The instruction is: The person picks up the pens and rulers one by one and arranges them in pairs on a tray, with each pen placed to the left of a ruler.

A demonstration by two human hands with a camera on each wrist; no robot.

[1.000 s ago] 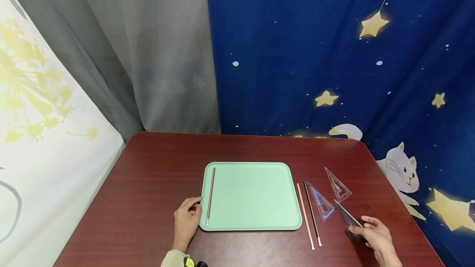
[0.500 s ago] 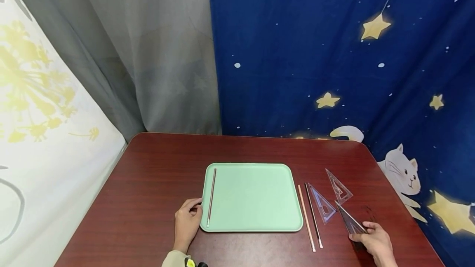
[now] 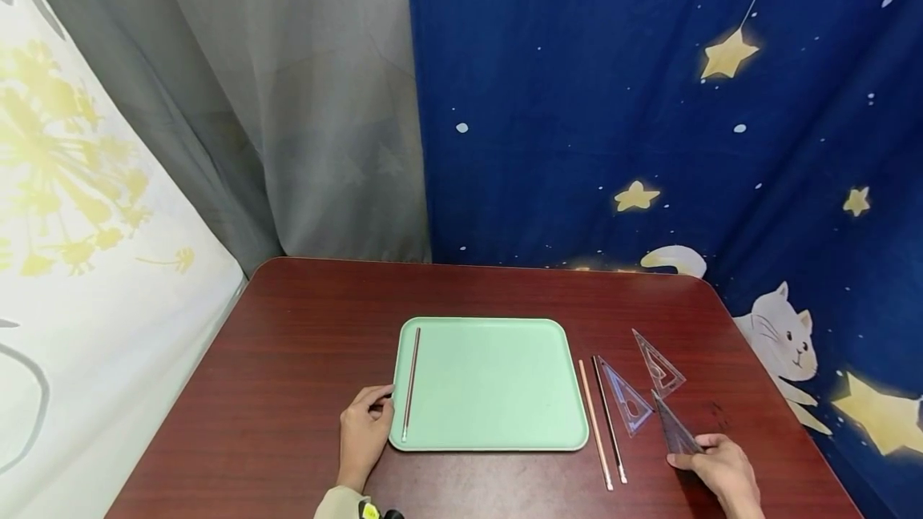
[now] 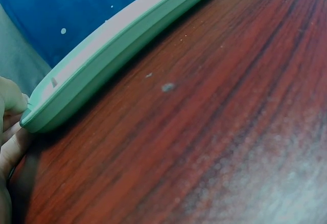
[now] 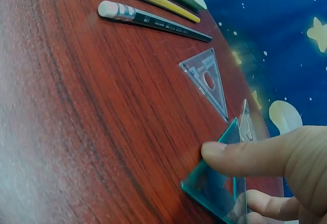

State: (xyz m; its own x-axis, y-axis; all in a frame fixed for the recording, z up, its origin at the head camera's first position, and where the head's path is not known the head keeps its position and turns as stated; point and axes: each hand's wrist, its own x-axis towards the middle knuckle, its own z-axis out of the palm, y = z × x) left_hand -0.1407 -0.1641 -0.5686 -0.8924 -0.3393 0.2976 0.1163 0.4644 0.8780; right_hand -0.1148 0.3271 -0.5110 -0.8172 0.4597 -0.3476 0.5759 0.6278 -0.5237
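Note:
My left hand (image 3: pixel 364 429) grips the left rim of a pale green tray (image 3: pixel 497 383); in the left wrist view its fingers (image 4: pixel 14 141) are at the tray corner (image 4: pixel 76 91). A dark red pencil (image 3: pixel 411 384) lies inside the tray along its left side. To the right of the tray, my right hand (image 3: pixel 721 467) pinches a see-through triangular set square (image 3: pixel 676 428), thumb on the near face and fingers behind. That set square (image 5: pixel 212 185) shows teal edges in the right wrist view and stands tilted, its tip pointing away from me.
A light-coloured pencil (image 3: pixel 595 427) and a black pencil (image 3: pixel 610 420) lie beside the tray's right edge. Two clear set squares, a bluish one (image 3: pixel 626 397) and another (image 3: pixel 658 364) farther back, lie flat near my right hand. Curtains hang behind the brown table (image 3: pixel 288 359).
My right hand has turned the set square, so more of its face now shows, and shifted slightly. The left hand stays at the tray; the view has shifted a little.

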